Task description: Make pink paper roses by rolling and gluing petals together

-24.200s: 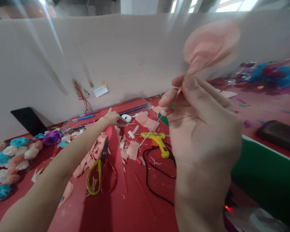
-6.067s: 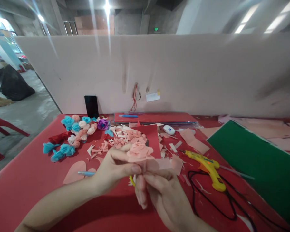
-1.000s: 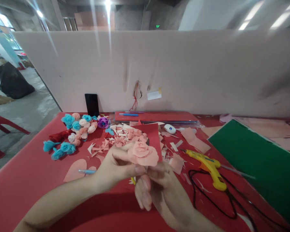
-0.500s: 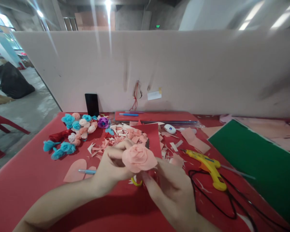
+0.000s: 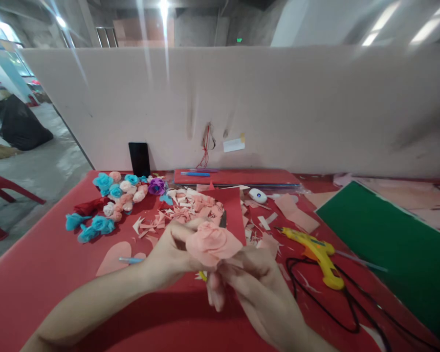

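Observation:
A pink paper rose (image 5: 213, 243) is held up over the middle of the red table, facing me. My left hand (image 5: 171, 252) grips it from the left and below, with most of the fingertips hidden behind the bloom. At the rose's lower right edge, my right hand (image 5: 266, 281) is closed on an outer petal between thumb and fingers. Beneath the hands, a bit of yellow handle (image 5: 203, 275) and a dark tip (image 5: 223, 219) show, probably of one tool that is mostly covered. Pink paper scraps (image 5: 194, 205) lie heaped just behind the rose.
Blue, pink and white paper flowers (image 5: 102, 225) cluster on the left, near a leaning phone (image 5: 139, 159). A yellow glue gun (image 5: 315, 252) with a black cord lies right, beside a green board (image 5: 392, 254). A pen (image 5: 131, 260) rests on cut petals (image 5: 113, 256).
My right hand has shifted its fingers along the rose's lower right edge, and its fingers now show below the bloom. The rose has moved slightly right and tilted a little.

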Demonstrator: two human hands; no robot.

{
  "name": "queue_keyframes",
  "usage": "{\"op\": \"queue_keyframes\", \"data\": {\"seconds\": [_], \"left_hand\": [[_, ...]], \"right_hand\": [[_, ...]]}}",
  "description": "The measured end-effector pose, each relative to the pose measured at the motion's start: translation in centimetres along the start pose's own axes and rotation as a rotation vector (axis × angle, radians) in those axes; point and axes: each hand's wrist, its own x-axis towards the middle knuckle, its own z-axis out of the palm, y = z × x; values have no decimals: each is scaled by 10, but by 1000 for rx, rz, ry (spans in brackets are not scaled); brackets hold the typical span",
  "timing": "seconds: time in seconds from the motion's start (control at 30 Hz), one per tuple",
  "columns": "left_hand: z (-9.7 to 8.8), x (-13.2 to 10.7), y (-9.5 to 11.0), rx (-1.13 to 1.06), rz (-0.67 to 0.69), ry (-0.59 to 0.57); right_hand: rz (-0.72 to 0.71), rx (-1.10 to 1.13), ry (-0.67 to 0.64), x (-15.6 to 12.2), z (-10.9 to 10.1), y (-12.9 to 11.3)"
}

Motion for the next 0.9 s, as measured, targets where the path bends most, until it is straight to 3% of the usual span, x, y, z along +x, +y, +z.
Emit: {"op": "queue_keyframes", "data": {"seconds": [0.3,0.43,0.5,0.6,0.7,0.8,0.9], "left_hand": [[1,-2,0,-147,-112,-95],[2,-1,1,-136,-111,-49],[3,-1,1,-156,-129,-50],[5,-1,3,-158,-136,-43],[7,-1,6,-75,-14,113],[9,-1,8,-25,47,189],[9,-1,8,-43,-3,193]], "right_hand": [[271,443,-34,3,4,3],[255,463,-69,4,1,6],[181,323,-75,4,-1,4],[-37,-138,-18,3,-1,-5],[-287,-585,63,1,0,-12],[-468,-788,92,2,1,-13],[-525,-887,90,3,1,-11]]}}
